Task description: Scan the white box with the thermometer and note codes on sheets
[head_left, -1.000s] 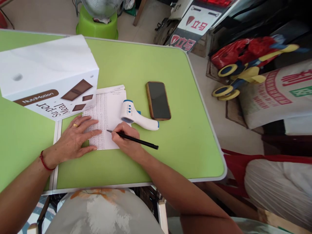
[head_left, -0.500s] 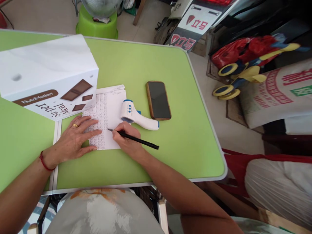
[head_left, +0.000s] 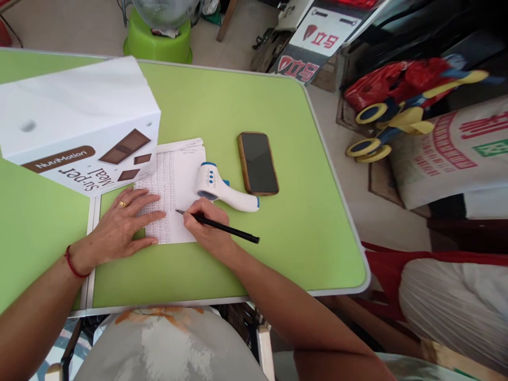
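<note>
A notebook (head_left: 186,174) lies on the green table (head_left: 301,233), its left part covered in small handwriting. My left hand (head_left: 126,225), with a ring and a red bracelet at the wrist, rests flat on the notebook's left edge, fingers spread. My right hand (head_left: 210,225) grips a black pen (head_left: 238,233), its tip at the page near the edge of the written columns. Just beyond that hand lies a white infrared thermometer (head_left: 234,197) with blue trim, partly over the notebook's right side.
A phone in a brown case (head_left: 259,163) lies right of the thermometer. A large white box (head_left: 79,116) marked NutriMotion stands at the left, against the notebook's upper corner. Right of the table are a printed sack (head_left: 448,153) and a person's pale clothing (head_left: 448,296).
The pen and my right hand have shifted only very slightly. My left hand, the notebook and the other things stay in place.
</note>
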Demonstrator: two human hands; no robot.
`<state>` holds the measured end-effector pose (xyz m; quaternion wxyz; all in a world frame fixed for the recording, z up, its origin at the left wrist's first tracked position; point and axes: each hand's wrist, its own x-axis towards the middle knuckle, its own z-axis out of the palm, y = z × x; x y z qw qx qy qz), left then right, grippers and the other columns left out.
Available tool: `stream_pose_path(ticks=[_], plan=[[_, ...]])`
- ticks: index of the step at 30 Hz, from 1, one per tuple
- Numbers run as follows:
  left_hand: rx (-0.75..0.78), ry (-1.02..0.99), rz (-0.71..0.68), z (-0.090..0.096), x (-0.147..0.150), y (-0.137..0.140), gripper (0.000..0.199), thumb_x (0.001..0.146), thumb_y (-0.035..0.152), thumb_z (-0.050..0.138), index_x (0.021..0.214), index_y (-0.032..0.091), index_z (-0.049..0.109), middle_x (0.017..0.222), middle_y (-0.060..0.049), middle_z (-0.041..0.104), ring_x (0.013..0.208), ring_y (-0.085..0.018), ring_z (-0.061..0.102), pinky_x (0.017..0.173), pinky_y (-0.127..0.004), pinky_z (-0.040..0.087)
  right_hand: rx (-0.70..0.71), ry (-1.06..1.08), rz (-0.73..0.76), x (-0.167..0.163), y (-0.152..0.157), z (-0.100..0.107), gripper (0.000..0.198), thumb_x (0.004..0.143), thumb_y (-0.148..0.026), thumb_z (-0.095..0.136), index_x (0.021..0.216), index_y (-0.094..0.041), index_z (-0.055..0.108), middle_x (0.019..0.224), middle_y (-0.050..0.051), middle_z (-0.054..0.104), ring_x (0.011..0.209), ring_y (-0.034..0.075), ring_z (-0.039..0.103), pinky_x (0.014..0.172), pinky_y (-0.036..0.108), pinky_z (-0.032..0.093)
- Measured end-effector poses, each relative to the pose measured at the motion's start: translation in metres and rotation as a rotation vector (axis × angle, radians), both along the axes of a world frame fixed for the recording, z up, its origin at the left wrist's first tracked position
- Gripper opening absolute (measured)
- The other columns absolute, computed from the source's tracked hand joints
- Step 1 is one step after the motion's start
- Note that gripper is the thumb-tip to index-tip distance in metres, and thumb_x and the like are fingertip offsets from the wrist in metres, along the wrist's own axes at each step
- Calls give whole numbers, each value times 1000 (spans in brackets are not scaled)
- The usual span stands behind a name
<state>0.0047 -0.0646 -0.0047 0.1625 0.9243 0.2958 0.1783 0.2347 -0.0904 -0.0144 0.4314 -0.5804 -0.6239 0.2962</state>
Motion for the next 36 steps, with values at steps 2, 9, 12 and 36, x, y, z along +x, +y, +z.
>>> stream_pose_path(ticks=[2,9,12,36], plan=[[7,-2,-4,0,0,0,40,95,45,60,127,21,64,141,-14,54,136,-36,41,113,-62,33,1,-10,6,0,-1,0,15,71,-23,52,59,-23,42,51,-6,45,46,10,41,47,24,34],[35,12,-19,1,-2,1,41,93,42,62,129,20,62,142,-15,52,134,-38,42,111,-63,34,201,-60,0,3,-3,0,14,79,-16,53,68,-24,50,58,-5,54,51,11,49,52,24,42],[39,2,-26,2,-2,1,42,93,39,64,130,20,61,142,-15,53,134,-38,41,110,-62,36,360,-101,133,6,-1,-2,10,88,-15,54,87,-23,60,73,0,65,65,14,61,63,26,50],[115,8,-28,0,-2,4,42,91,37,66,127,16,61,138,-16,56,126,-36,51,106,-59,40,624,-352,399,19,9,-14,11,96,-15,49,97,-17,60,66,0,63,56,12,53,53,24,43]])
